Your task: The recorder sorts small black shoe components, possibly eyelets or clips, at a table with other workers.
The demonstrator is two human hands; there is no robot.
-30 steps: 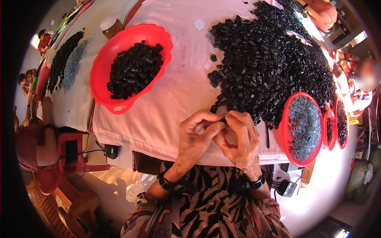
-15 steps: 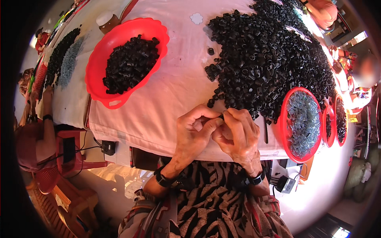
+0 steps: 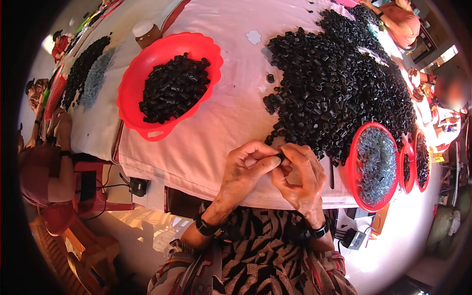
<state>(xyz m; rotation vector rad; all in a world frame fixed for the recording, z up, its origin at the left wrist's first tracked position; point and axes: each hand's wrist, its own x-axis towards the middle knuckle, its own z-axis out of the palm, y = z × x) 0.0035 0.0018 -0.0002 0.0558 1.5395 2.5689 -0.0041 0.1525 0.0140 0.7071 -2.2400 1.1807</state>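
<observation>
Fingertips of both hands meet over the near edge of the pink-covered table [image 3: 187,147]. A small black plastic piece [image 3: 280,156] is pinched between them, mostly hidden by the fingers. My left hand [image 3: 246,169] grips it with thumb and index finger from the left. From the right, the bent fingers of my right hand [image 3: 301,174] close on the same piece. Just beyond them spreads a big heap of small black plastic pieces [image 3: 339,93], some ring-shaped. On the left, a red scalloped basin [image 3: 132,93] holds a mound of similar black pieces [image 3: 174,88].
At the right edge hangs or stands a red basket [image 3: 351,169] of clear bluish bits, with smaller red baskets [image 3: 406,189] beside it. A dark thin stick [image 3: 332,177] lies near my right hand. A brown white-lidded jar [image 3: 147,35] stands behind the basin. Other people sit around.
The view has shifted a little, so the table and basin appear lower and farther right. My fingers have turned slightly, and more of the black piece shows between them.
</observation>
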